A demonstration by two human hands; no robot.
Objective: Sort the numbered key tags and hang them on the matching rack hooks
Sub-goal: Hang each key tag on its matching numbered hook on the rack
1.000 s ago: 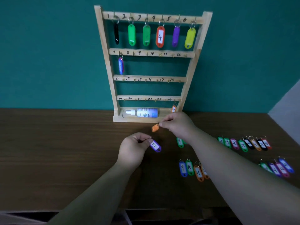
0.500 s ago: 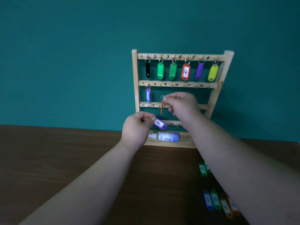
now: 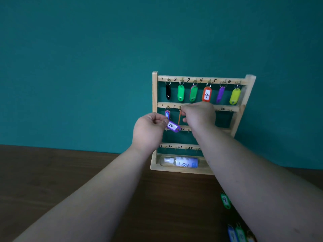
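A wooden rack (image 3: 154, 119) stands on the dark brown table (image 3: 52, 189) against a plain teal wall (image 3: 87, 67), and a clear spray bottle (image 3: 181, 161) lies on its side in the rack's bottom tray. The right forearm crosses in front of the rack, hiding the right part of the three lower rails and some of the loose tags on the table. The rack has four numbered rails. Six tags hang on the top one: a black tag (image 3: 168, 92), a green tag (image 3: 180, 93), a second green tag (image 3: 193, 93), a red-orange tag marked 4 (image 3: 206, 94), a violet tag (image 3: 220, 94) and a yellow-green tag (image 3: 235, 96). One blue-purple tag (image 3: 167, 114) hangs on the second rail at hook 7. Both hands are raised before that rail. The left hand (image 3: 150, 130) pinches the ring of a purple tag marked 8 (image 3: 173, 126), which juts out to the right, tilted. The right hand (image 3: 199, 116), fingers curled, pinches the ring of a thin orange tag (image 3: 179, 117) just beside the number 8; that tag hangs edge-on. Four more tags show on the table at lower right: a green tag marked 9 (image 3: 225, 200), a blue tag (image 3: 232, 234), a green tag marked 10 (image 3: 241, 235) and an orange sliver (image 3: 250, 237) at the frame's edge.
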